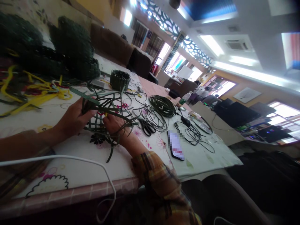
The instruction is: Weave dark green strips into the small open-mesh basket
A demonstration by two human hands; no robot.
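A partly woven piece of dark green strips [92, 125] sits between my hands above the table, its loose strip ends sticking out on several sides. My left hand [76, 116] is closed on its left edge, thumb over the strips. Against its right side my right hand [114, 122] is closed, with bent fingers pinching among the strips; a bit of yellow and red shows at the fingertips. Which single strip the right fingers hold is hidden. Just right of that hand lie black-handled scissors [148, 127]. A finished-looking small green woven basket [120, 80] stands behind the work.
Coiled green strip [162, 106] and loose loops lie right of centre. A phone [175, 145], a computer mouse [186, 121] and a bottle [185, 98] are further right. Yellow strips [35, 101] and large dark green woven pieces [72, 47] fill the left. A white cable [70, 158] crosses in front.
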